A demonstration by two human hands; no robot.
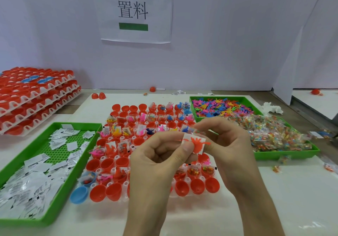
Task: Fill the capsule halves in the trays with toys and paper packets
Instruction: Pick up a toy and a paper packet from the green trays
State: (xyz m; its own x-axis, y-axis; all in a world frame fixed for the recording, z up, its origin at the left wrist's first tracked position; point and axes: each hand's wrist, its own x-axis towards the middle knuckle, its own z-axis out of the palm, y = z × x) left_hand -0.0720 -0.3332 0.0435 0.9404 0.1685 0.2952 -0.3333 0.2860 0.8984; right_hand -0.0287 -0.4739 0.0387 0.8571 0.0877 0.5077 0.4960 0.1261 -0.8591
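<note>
L hand [161,155] pinches a white paper packet [188,137] w/ thumb & forefinger; R hand [225,144] pinches the orange toy [198,144] lying against it. Both are held over the red capsule halves [97,192] mid-surface, btwn the green packet tray [60,204] at the left edge & the green toy tray [226,98] on the right.

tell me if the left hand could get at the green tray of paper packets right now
Probably yes. The green tray lies open on that side with nothing between it and the left hand. But that hand is busy, pinching a paper packet and orange toy with the right hand.
</note>
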